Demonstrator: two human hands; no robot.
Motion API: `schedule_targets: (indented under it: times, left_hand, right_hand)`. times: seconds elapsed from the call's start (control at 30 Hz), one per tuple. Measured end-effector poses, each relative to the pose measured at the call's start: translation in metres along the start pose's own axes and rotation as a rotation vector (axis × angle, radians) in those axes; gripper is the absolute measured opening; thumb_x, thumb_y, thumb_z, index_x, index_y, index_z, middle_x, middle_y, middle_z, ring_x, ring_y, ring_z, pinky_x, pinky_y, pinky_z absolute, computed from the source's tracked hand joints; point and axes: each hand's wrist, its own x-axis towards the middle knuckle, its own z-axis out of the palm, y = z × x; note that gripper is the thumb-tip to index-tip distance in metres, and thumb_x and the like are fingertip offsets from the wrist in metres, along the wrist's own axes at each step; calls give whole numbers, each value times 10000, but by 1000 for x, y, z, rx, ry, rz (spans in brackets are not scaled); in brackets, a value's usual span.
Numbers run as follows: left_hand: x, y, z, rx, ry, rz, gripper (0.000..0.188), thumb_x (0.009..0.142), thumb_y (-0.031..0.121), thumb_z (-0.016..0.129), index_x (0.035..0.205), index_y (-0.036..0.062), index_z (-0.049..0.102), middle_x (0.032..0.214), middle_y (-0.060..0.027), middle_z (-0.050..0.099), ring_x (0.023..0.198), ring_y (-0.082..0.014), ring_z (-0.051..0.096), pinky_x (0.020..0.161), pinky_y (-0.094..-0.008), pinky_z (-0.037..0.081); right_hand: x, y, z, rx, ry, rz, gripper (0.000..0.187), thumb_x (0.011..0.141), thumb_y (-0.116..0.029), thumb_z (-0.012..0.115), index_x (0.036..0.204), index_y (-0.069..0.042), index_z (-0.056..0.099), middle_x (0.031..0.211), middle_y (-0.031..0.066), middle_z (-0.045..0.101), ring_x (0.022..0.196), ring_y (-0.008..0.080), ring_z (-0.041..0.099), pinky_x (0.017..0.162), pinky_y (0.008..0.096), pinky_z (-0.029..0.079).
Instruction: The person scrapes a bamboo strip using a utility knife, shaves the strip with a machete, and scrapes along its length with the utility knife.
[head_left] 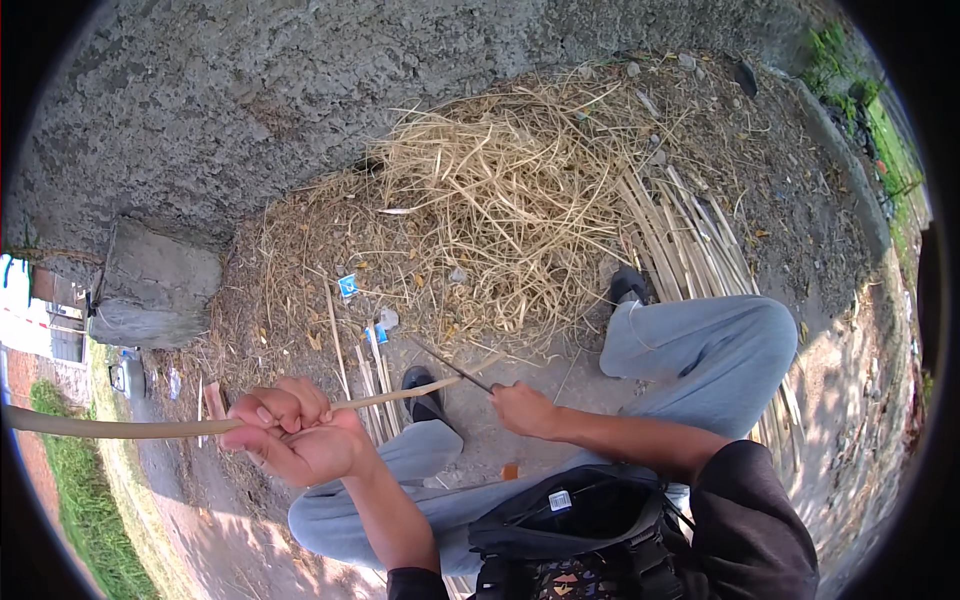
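A long pale strip of split bamboo or cane [150, 429] runs from the left rim through my left hand [300, 435], whose fingers are wrapped round it. Its far end rises to the right, past my knee and shoe. In my right hand [525, 410] is a knife with a long dark blade [440, 358], pointing up and to the left. The blade crosses the strip near the strip's right end; whether they touch I cannot tell. The knife's handle is hidden inside my closed fingers.
A big heap of pale shavings [500, 210] lies against the rough wall [300, 90]. Long split strips [690, 240] lie beside my right shoe [628, 285], others by my left shoe [424, 395]. A concrete block [160, 285] stands at left. Blue wrappers [348, 286] litter the ground.
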Motion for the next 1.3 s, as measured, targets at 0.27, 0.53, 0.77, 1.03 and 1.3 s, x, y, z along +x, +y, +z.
schedule_targets:
  times: [0.27,0.53,0.77,1.03,1.3]
  left_hand:
    - [0,-3,3,40,36,29,422,1026,434,382,752,114,369,543,18,252,398,-65,170,355,-233,100]
    - [24,-11,-20,145,180,65,456,1024,431,400,696,123,319,528,20,236,388,-67,164,352,-237,112]
    - [28,-10,-30,65,156,37,462,1018,435,416,692,133,292,531,16,247,385,-68,173,353,-240,108]
    - [27,-5,-32,144,169,44,462,1016,446,417,707,115,323,540,7,282,380,-69,201,345,-229,127]
    - [36,-14,-34,207,254,63,476,1020,446,406,678,134,294,536,19,247,378,-70,208,341,-231,126]
  right_hand:
    - [3,-45,-6,-9,121,-151,294,988,-253,435,990,7,573,767,266,628,716,465,624,677,532,493]
    - [21,-26,-2,-73,39,-54,287,970,-227,453,972,37,565,847,321,627,822,483,631,704,543,517]
    - [42,67,28,-193,78,49,288,971,-230,447,993,35,557,811,325,623,768,516,618,701,552,511]
    - [37,62,50,-86,94,85,278,980,-220,439,987,27,566,741,257,639,682,468,641,642,572,514]
    - [33,21,34,-166,36,-34,279,972,-219,447,1027,26,567,755,269,641,755,476,644,688,557,522]
